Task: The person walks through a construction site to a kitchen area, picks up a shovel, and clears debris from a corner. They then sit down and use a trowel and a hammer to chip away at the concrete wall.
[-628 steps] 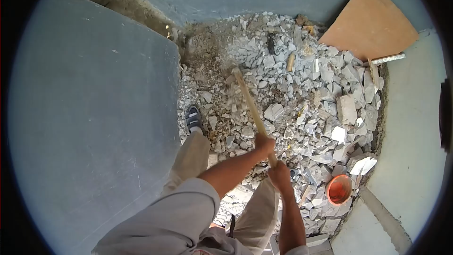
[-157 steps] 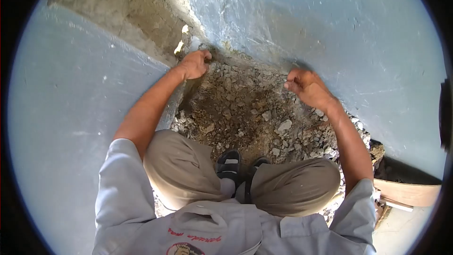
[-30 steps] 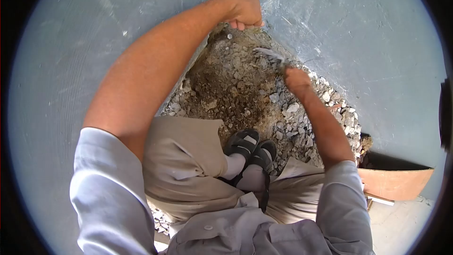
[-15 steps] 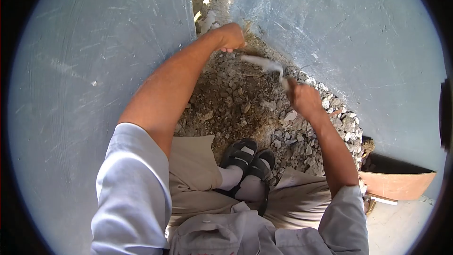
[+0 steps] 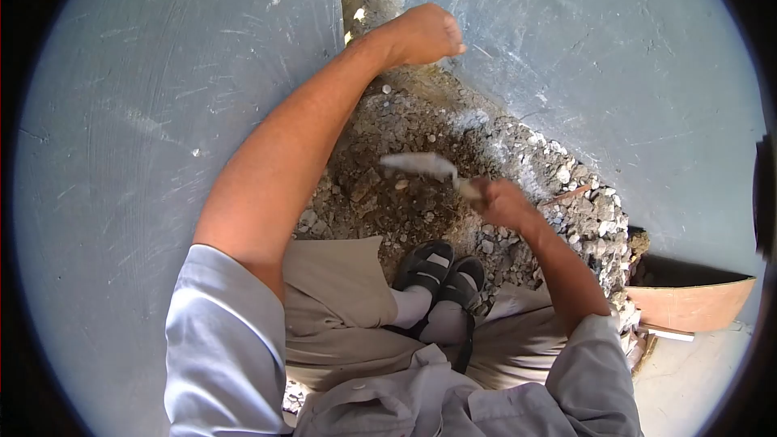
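My left hand (image 5: 431,33) is closed near the corner where the two blue-grey walls meet, above the rubble; what its fingers hold, if anything, is hidden. My right hand (image 5: 507,205) grips the handle of a trowel (image 5: 422,164), whose pale blade points left, blurred by motion, over the broken stones and soil (image 5: 372,133). The blade hangs clear of my left hand, lower in the view.
Blue-grey walls rise on the left (image 5: 162,113) and the right (image 5: 615,57). An orange-brown curved container (image 5: 696,306) stands at the lower right. My sandalled feet (image 5: 441,275) are at the rubble's near edge.
My left hand has moved up and right, toward the right wall. My right hand and the trowel have come down and left, closer to my feet.
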`<state>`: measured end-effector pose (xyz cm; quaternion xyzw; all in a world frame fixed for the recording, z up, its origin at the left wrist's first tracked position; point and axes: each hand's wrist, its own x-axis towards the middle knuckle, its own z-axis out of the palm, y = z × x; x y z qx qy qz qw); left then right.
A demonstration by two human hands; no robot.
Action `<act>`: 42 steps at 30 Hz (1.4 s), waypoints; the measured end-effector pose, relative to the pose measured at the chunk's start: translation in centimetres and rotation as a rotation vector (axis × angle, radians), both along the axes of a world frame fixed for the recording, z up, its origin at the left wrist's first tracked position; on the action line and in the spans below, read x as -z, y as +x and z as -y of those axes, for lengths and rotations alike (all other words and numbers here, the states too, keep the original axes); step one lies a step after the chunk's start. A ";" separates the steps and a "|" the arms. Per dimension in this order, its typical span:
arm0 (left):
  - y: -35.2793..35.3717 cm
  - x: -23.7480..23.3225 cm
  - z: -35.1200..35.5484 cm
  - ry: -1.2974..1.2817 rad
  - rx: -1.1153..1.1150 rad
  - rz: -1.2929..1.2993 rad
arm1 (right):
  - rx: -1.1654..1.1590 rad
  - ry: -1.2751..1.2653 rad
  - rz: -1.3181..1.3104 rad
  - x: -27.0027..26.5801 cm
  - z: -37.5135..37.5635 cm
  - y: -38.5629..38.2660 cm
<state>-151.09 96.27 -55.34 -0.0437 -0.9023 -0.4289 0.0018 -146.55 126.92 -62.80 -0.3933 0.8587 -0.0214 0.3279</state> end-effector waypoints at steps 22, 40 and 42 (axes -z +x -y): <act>6.6 -21.2 -1.3 0.464 0.120 -0.112 | -0.034 0.069 -0.384 8.8 7.9 -9.9; 7.2 -19.6 -2.3 0.294 -0.248 -0.599 | 0.045 0.098 -0.338 6.1 11.4 -9.5; 6.6 -18.4 -1.8 0.192 -0.225 -0.680 | 0.034 0.076 -0.323 12.0 13.5 -9.2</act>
